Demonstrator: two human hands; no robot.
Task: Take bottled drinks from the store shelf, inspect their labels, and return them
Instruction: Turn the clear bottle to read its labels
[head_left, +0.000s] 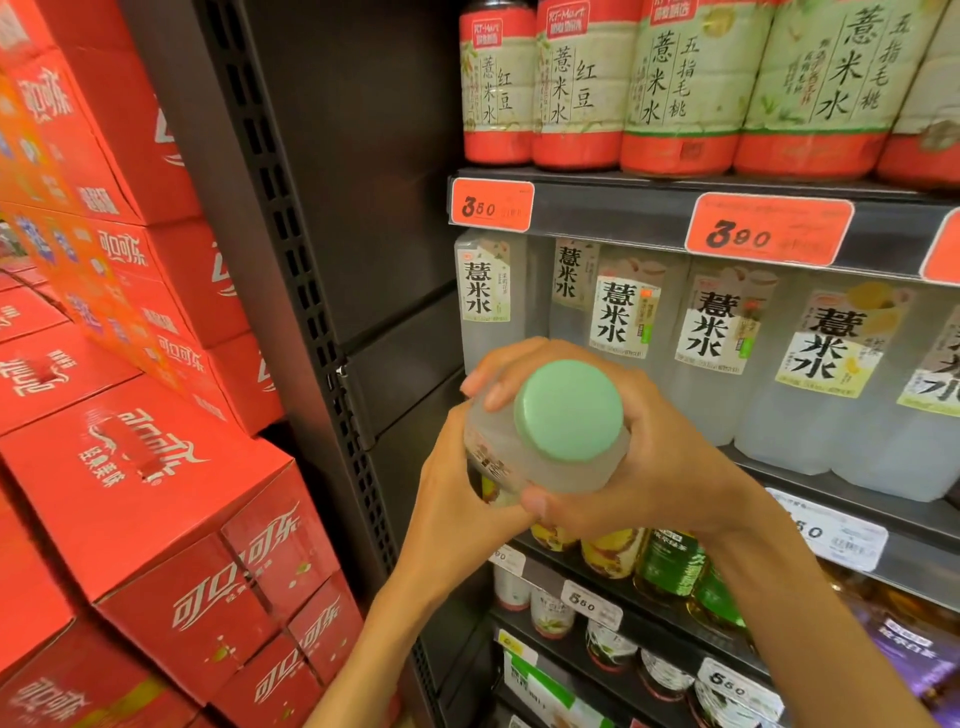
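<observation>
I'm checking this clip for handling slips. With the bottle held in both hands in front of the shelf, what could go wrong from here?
1. The green-capped bottle is tilted cap-first toward the camera, so its label is mostly hidden by the left hand and right hand; reading it may need a regrip, and it could slip.
2. The clear bottles stand close together on the shelf, so returning it could knock a neighbour.

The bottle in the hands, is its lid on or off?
On. The green cap sits on top of the bottle, which the left hand and right hand grip together.
</observation>
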